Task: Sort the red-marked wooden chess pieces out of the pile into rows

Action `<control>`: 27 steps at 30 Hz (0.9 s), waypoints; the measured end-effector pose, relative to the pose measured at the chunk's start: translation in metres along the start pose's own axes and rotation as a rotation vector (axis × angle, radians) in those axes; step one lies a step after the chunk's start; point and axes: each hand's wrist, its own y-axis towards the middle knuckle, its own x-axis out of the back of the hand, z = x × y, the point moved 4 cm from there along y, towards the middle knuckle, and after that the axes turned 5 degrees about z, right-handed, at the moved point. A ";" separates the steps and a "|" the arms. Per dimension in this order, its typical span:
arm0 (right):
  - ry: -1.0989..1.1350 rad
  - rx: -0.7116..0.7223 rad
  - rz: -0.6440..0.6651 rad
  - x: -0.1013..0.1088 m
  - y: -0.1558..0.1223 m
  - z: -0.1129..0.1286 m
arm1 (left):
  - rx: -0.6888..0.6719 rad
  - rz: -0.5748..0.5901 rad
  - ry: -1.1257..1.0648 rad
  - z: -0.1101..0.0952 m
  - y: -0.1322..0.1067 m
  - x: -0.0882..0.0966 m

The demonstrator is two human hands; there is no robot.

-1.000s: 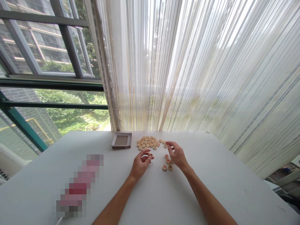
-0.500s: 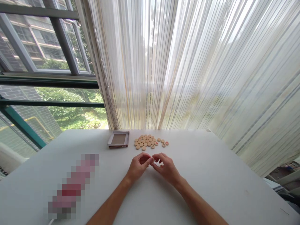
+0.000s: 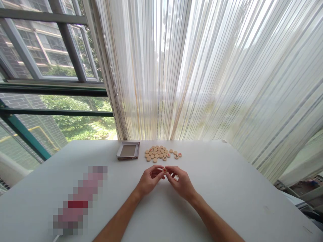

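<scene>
Between the fingertips of both hands is a round wooden Chinese chess piece (image 3: 165, 170) with a red character facing me. My left hand (image 3: 150, 177) pinches it from the left, thumb in front and fingers curled behind. My right hand (image 3: 181, 179) grips the same piece from the right in a like pinch. Under the right fingers a bit of another light, reddish-marked disc shows, mostly hidden. Just beyond the hands lies a loose cluster of Chinese chess pieces (image 3: 156, 156), most showing plain faces, a few with red or dark characters.
A shallow open box (image 3: 138, 150) with a pale rim stands left of the cluster. The white table (image 3: 227, 201) carries a pixelated pinkish long object (image 3: 83, 198) at the left. Behind the table's far edge hang sheer striped curtains (image 3: 176, 84), with a window at left.
The held piece has been turned so its red character now shows between the fingertips. My hands stay in almost the same spot, and the view has shifted slightly.
</scene>
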 end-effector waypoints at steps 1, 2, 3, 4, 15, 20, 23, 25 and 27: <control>0.025 -0.013 -0.007 0.000 0.000 0.000 | 0.001 0.003 -0.002 0.000 0.000 0.000; 0.054 -0.030 -0.010 0.000 0.000 -0.001 | 0.001 0.006 -0.004 0.000 0.000 -0.001; 0.085 -0.049 -0.009 0.000 0.000 -0.002 | 0.000 0.010 -0.006 0.001 0.000 -0.001; 0.119 -0.069 -0.005 0.000 0.000 -0.003 | -0.003 0.015 -0.005 0.001 0.000 -0.001; 0.454 -0.211 -0.006 0.023 0.005 -0.016 | 0.007 -0.019 0.109 0.005 0.000 0.003; 0.457 -0.241 -0.087 0.042 0.008 -0.022 | 0.010 -0.039 0.143 0.006 -0.001 0.004; 0.448 -0.251 -0.124 0.049 0.008 -0.022 | 0.005 -0.040 0.142 0.007 -0.001 0.005; 0.456 -0.251 -0.140 0.050 0.008 -0.022 | 0.004 -0.041 0.139 0.008 -0.001 0.005; 0.471 -0.244 -0.151 0.050 0.008 -0.022 | 0.006 -0.044 0.140 0.009 -0.001 0.006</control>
